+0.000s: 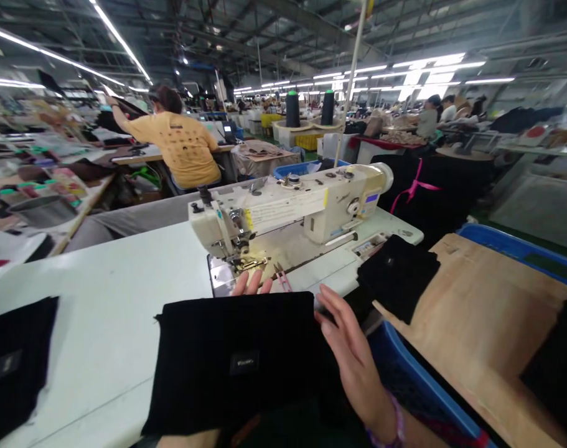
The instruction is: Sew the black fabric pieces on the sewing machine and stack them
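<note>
Factory hall [283, 68] is stretching back under strip lights [432, 65], with a co-worker [183, 143] in a yellow T-shirt sitting at a far bench and two thread cones [292, 109] standing beyond the sewing machine [287, 214]. Main item: black cloth [227, 364], a small label [244, 362] showing on its face, is lying flat just in front of the machine, partly over the white tabletop [101, 298]. It is looking soft, light and limp, likely to sag unless supported across its width, so its long edges seem the best places to take hold. Left hand [253, 285]: open fingers are extending under the far edge, tips showing beyond it, bearing the cloth without pinching. Right hand [353, 358]: spread fingers are staying open at the right edge, not closing on it. Nearby: snips [283, 278] are lying just beyond the cloth, a second black piece [398, 277] is resting on cardboard [479, 311], and a blue crate [418, 367] is sitting below the right forearm.
</note>
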Demonstrator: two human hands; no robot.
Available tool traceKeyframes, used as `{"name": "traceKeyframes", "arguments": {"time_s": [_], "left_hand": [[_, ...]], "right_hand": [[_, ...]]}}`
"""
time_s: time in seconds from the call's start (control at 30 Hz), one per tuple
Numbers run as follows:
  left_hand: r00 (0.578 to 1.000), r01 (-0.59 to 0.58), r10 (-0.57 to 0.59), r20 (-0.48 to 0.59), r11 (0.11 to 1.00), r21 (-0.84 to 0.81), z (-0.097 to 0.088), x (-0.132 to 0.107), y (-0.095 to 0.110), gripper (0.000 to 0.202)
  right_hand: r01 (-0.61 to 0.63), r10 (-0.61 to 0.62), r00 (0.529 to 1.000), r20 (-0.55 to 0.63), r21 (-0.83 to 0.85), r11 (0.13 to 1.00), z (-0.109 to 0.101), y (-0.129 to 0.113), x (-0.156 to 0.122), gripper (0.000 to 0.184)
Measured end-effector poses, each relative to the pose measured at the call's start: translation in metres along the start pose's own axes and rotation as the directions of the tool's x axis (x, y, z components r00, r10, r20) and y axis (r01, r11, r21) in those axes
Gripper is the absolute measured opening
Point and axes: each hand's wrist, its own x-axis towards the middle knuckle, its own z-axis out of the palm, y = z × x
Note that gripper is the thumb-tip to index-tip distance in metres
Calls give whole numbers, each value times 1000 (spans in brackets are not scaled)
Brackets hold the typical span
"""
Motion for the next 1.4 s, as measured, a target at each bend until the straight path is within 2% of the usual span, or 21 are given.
{"name": "traceKeyframes", "arguments": {"time_s": [0.07, 0.13, 0.17, 0.23, 0.3, 0.37, 0.43, 0.47, 0.5, 0.53, 0.57, 0.6, 0.63, 0.7, 0.8, 0.9, 1.13, 1.3, 1.4], "left_hand": [[1000, -31, 31, -7, 982, -186, -8, -9, -9, 68], [1000, -3, 12, 22, 933, -359, -18, -19, -10, 68], [998, 38, -18, 53, 911, -411, -23, -25, -7, 66], [983, 162, -102, 155, 875, -455, -34, -37, 6, 64], [946, 273, -185, 265, 898, -346, -42, -48, 27, 64], [897, 330, -253, 363, 929, -166, -45, -56, 49, 65], [849, 329, -307, 431, 944, 23, -42, -59, 63, 60], [846, 296, -313, 431, 949, 109, -38, -59, 66, 57], [866, 231, -293, 405, 953, 195, -35, -57, 67, 53], [903, 136, -240, 355, 947, 292, -31, -55, 65, 50], [946, 21, -148, 288, 916, 401, -28, -53, 61, 46], [974, -97, -25, 224, 852, 515, -25, -52, 56, 42], [977, -201, 109, 184, 756, 623, -24, -51, 51, 40], [922, -351, 339, 189, 522, 777, -24, -52, 41, 43], [811, -483, 495, 313, 262, 836, -25, -58, 34, 53], [745, -534, 537, 394, 127, 836, -24, -61, 32, 63], [704, -502, 539, 461, -82, 861, -19, -63, 31, 71], [684, -444, 583, 438, -143, 884, -21, -64, 33, 59], [639, -458, 617, 460, -176, 872, -20, -62, 33, 46]], "right_hand": [[-241, 209, 966, 150, 246, 939, 16, 1, 6, 39], [-367, 275, 920, 280, 368, 854, 28, 2, 14, 37], [-378, 279, 917, 285, 397, 837, 32, 3, 18, 38], [-312, 243, 946, 213, 407, 858, 36, 4, 26, 46], [-205, 152, 974, 169, 358, 911, 37, 3, 31, 54], [-101, 45, 980, 195, 291, 951, 37, -1, 34, 56], [-26, -37, 968, 247, 246, 969, 39, -7, 36, 54], [6, -72, 961, 268, 237, 971, 41, -9, 36, 53], [40, -107, 955, 278, 235, 971, 43, -12, 37, 51], [81, -143, 952, 269, 230, 970, 46, -14, 37, 50], [131, -180, 954, 238, 209, 969, 48, -16, 37, 47], [191, -220, 958, 186, 166, 968, 49, -17, 38, 42], [252, -264, 957, 118, 105, 962, 50, -19, 39, 36], [343, -342, 939, 15, -27, 939, 50, -21, 41, 22], [374, -371, 927, 60, -74, 924, 45, -25, 45, 16], [343, -337, 931, 139, -21, 939, 42, -26, 50, 22], [217, -214, 935, 282, 19, 976, 44, -32, 59, 35], [31, -39, 931, 363, 26, 999, 46, -33, 62, 24], [-19, 4, 917, 400, 34, 999, 50, -30, 63, 18]]}}
